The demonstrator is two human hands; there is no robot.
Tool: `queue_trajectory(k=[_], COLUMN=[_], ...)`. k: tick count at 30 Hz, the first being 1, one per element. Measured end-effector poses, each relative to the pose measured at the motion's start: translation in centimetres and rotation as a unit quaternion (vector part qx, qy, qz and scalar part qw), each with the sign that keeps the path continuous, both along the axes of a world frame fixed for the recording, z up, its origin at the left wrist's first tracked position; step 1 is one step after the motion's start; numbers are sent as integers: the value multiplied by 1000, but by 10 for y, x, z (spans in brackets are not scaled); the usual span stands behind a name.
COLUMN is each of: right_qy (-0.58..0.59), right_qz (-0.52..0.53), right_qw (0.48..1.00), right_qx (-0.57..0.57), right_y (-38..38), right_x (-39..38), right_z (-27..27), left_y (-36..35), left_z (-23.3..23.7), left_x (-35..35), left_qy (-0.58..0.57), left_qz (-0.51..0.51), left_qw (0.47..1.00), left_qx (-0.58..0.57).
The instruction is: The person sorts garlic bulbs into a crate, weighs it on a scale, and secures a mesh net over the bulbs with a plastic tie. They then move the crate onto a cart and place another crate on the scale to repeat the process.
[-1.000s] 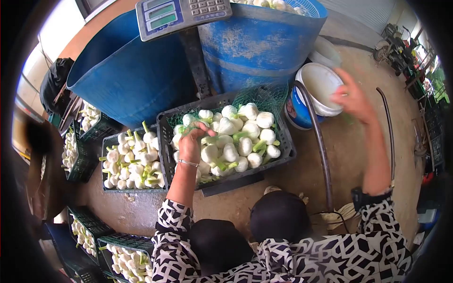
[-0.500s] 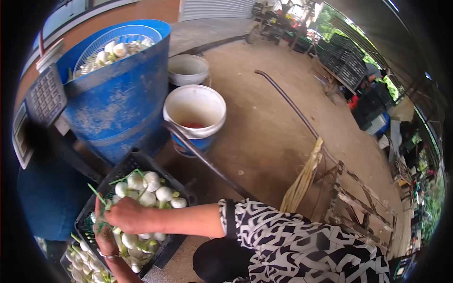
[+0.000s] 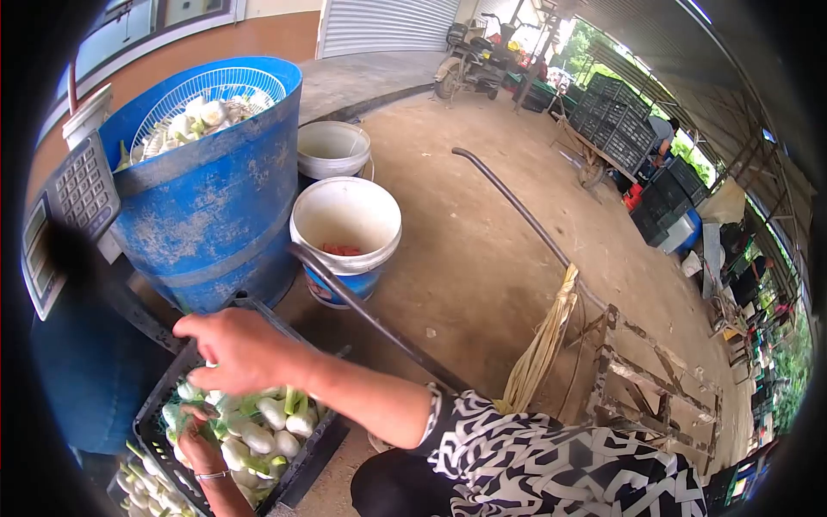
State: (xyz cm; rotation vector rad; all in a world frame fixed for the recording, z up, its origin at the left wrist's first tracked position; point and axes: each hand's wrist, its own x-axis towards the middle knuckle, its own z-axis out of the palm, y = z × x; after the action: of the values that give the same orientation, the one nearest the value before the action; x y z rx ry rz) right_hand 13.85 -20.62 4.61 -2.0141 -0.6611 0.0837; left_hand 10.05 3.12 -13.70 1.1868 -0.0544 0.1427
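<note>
head view: one black crate (image 3: 320, 438) of white bulbs (image 3: 258, 438) at lower left, a second crate (image 3: 138, 493) partly visible beside it. one blue barrel (image 3: 211, 207) holding one white basket (image 3: 226, 82); two white buckets (image 3: 346, 215) (image 3: 332, 146); one scale (image 3: 76, 196). right hand (image 3: 237, 349) was above the first crate's far side, fingers (image 3: 191, 328) stretched and slightly parted, nothing seen clamped. left hand (image 3: 200, 444) was down among the bulbs, fingers curled; what they clasped could not be told.

Open-sided produce packing yard: concrete floor, weighing scale (image 3: 69, 215), blue barrel (image 3: 207, 207) of bulbs, stacked black crates (image 3: 616, 129) beyond.
</note>
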Motion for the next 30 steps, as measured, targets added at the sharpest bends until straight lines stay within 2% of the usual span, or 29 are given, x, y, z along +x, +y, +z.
queue_trajectory(k=[2,3,4,6,7,10,11,12,13,14,15,16,17,18,19,20,21,22,23,24,25,26,27,29,30], right_qy=[-27,-52,-73,13,13,29,41,57,62,64,118,147,165,156,143,169,145,113,72,30,20,55,37,11,130], right_qz=[30,63,90,134,138,30,28,34,68,113,107,153,155,142,167,177,178,173,139,99,89,86,99,119,95], right_qw=[998,994,981,969,969,994,999,993,995,991,987,977,973,977,973,970,972,974,984,992,988,989,989,987,978], right_qx=[-38,-77,-153,-208,-202,-103,-4,101,35,-28,23,-20,34,15,75,8,48,90,80,72,124,108,107,104,131], right_y=[-5,-4,21,44,58,91,99,109,114,113,113,102,103,98,91,83,85,89,94,100,102,101,98,92,89], right_x=[5,9,13,-15,-16,-10,-6,-6,-4,-2,-8,-5,-3,-3,-4,-5,-9,-6,-4,-7,-10,-9,-10,-5,-3], right_z=[-32,-61,-110,-100,-111,-138,-155,-174,-186,-186,-191,-182,-186,-181,-169,-149,-149,-149,-158,-160,-161,-161,-157,-151,-143], left_y=[0,-5,-9,-10,-7,-12,-3,5,-20,-16,-19,-14,-15,-12,-30,-26,-26,-38,-19,-31,-29,-27,-23,-13,-3], left_z=[16,25,27,28,20,10,1,-19,13,6,-6,-19,-5,-10,14,3,3,21,49,32,19,23,26,27,40], left_x=[-4,-5,-6,-8,-10,-13,-12,-8,-13,-1,2,7,7,11,6,7,7,-3,-4,-5,-5,-8,-12,-11,-17], left_qy=[14,-5,-8,-32,-41,-44,-36,-37,51,-55,-62,-114,-153,-142,-13,-56,-84,-48,121,-39,-37,-37,-37,-59,-61], left_qz=[50,49,48,91,134,156,118,142,150,138,147,145,182,191,200,195,195,175,100,159,133,105,115,33,40], left_qw=[997,994,994,978,959,981,986,981,979,972,984,975,932,942,970,974,970,982,951,985,989,991,991,979,980], left_qx=[50,99,100,187,245,110,111,125,125,184,78,122,272,237,137,100,122,50,-268,51,60,68,63,190,186])
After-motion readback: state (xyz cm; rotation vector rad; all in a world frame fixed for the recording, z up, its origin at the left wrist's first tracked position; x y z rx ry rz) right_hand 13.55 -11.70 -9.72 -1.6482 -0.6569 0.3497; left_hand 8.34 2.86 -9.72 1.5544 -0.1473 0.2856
